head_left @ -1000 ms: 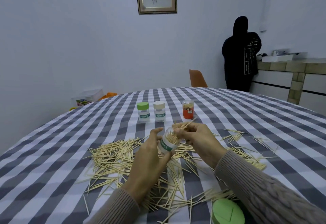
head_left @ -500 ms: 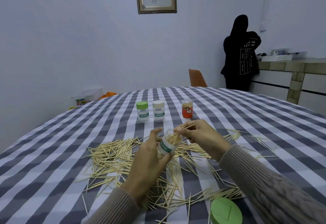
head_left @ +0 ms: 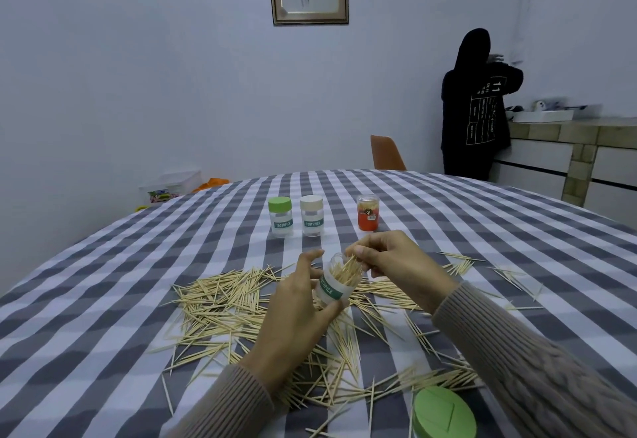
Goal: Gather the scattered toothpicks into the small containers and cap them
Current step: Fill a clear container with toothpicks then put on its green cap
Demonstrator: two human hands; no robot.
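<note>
While the left hand (head_left: 296,313) grips an uncapped jar (head_left: 336,281) tilted toward two o'clock just above the table (head_left: 103,299), the right hand (head_left: 396,265) sits at the jar's mouth with its fingertips (head_left: 358,251) pinched on a bundle of toothpicks (head_left: 346,270) that reaches down into the jar. Loose picks (head_left: 234,303) lie strewn across the checked cloth beneath both hands, thickest at nine o'clock from the jar, with thinner scatters at three o'clock (head_left: 462,267) and at six o'clock near the table's edge. At twelve o'clock from the hands stand three upright jars in a row: a green-capped jar (head_left: 280,216), a cream-capped jar (head_left: 311,215) just beside it, and an orange jar (head_left: 368,213) a little apart at one o'clock. A green lid (head_left: 443,413) lies flat at five o'clock, beside the right sleeve (head_left: 534,362). Far off at two o'clock a person in black (head_left: 477,110) stands at a counter (head_left: 586,134).
</note>
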